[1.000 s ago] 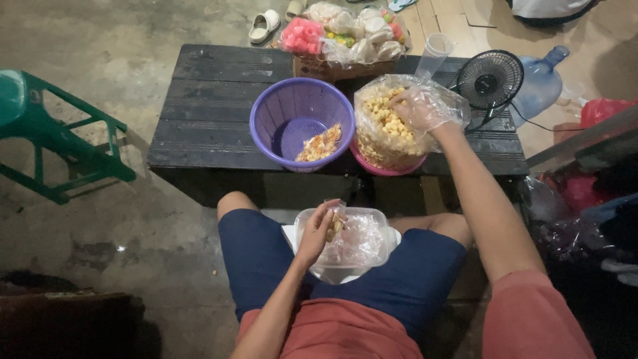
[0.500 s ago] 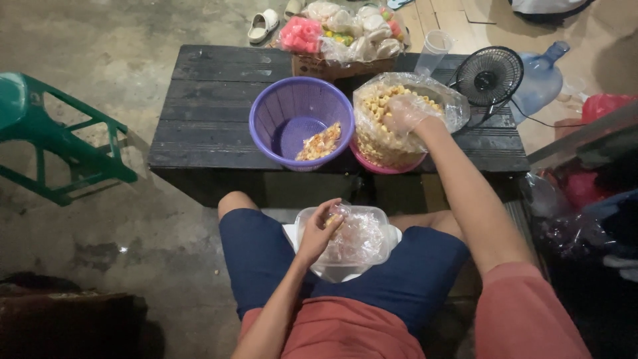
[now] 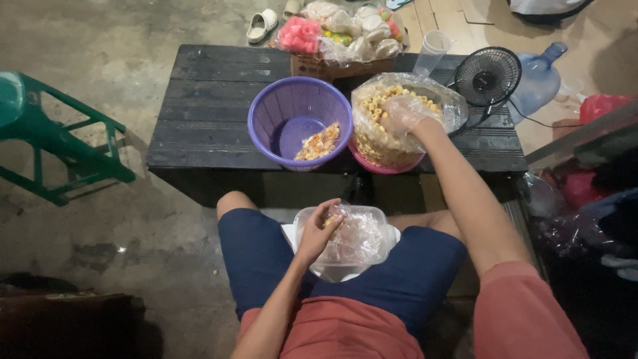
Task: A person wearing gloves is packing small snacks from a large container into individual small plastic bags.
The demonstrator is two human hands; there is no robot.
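Note:
My right hand [image 3: 403,114], in a thin clear plastic glove, is sunk into a big clear bag of small yellow ring snacks [image 3: 379,136] that stands in a pink bowl [image 3: 382,167] on the dark wooden table [image 3: 206,113]. Its fingers curl among the snacks. My left hand [image 3: 318,233] pinches a small clear plastic bag [image 3: 355,240] with a few snacks, over a clear plastic tub [image 3: 372,262] on my lap. A purple basket [image 3: 276,113] next to the big bag holds one filled small packet [image 3: 318,142].
A cardboard box of packed snacks [image 3: 339,33] stands at the table's far edge with a clear cup [image 3: 432,52] and a small black fan [image 3: 488,76]. A blue water jug [image 3: 538,80] sits right, a green stool [image 3: 46,139] left, sandals [image 3: 258,25] beyond.
My right hand has gone from the bag's top rim deeper into the snacks and slightly left. My left hand has stayed on the small bag on my lap.

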